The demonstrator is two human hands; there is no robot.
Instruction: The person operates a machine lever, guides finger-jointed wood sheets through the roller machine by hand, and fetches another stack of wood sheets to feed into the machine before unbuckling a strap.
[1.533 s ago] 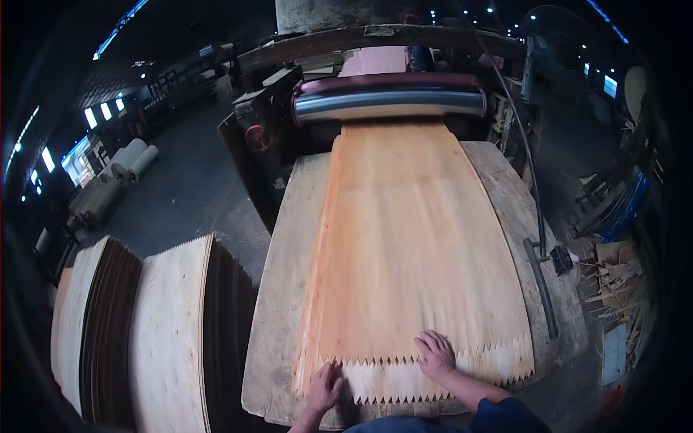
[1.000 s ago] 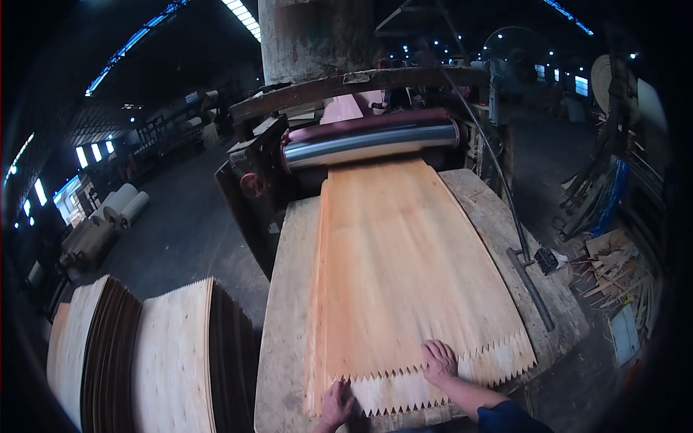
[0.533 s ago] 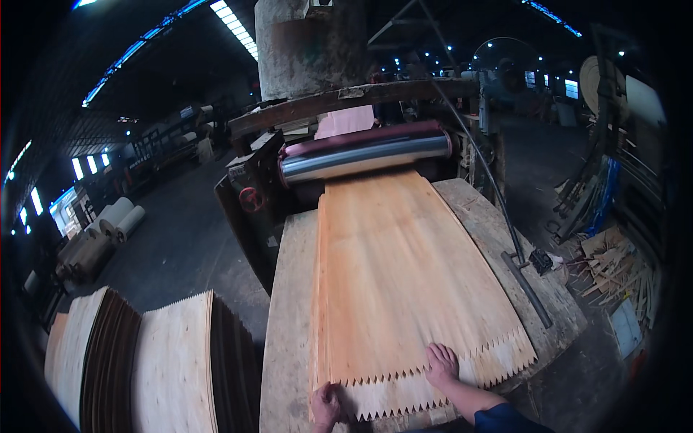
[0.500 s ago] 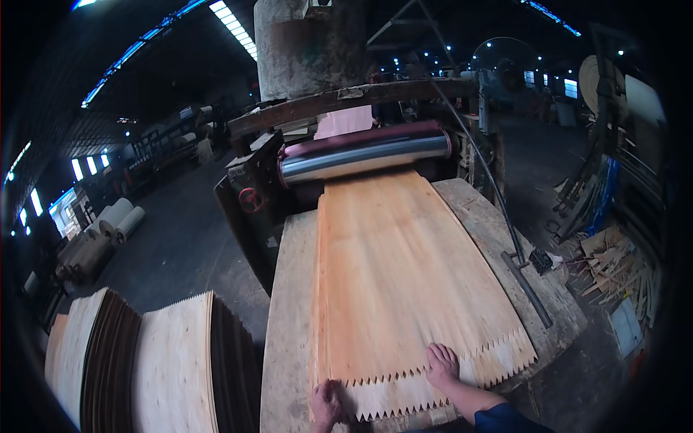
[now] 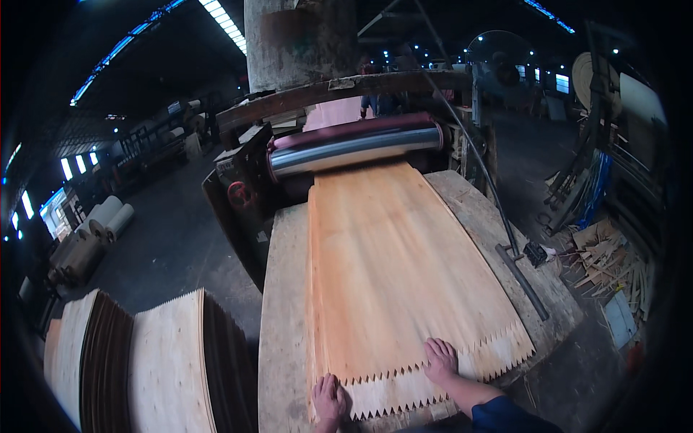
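Note:
A stack of thin wood veneer sheets (image 5: 390, 267) with zigzag ends lies on a worn board table (image 5: 281, 274), reaching up to a metal roller (image 5: 354, 148). My left hand (image 5: 328, 397), closed, has its fingers curled on the near left corner of the stack. My right hand (image 5: 440, 361) lies open on the top sheet near its toothed edge, fingers slightly bent and resting on the wood.
Upright veneer bundles (image 5: 162, 353) stand at left; white rolls (image 5: 108, 216) lie beyond. A rod (image 5: 523, 285) rests right of the sheets; wood scraps (image 5: 613, 274) lie farther right. The machine has a red handwheel (image 5: 238, 193). A person (image 5: 368, 101) is behind it.
The view has tilted, showing more of the column and roof above the roller. The person behind the machine shows more clearly. Both hands remain in about the same places on the sheets.

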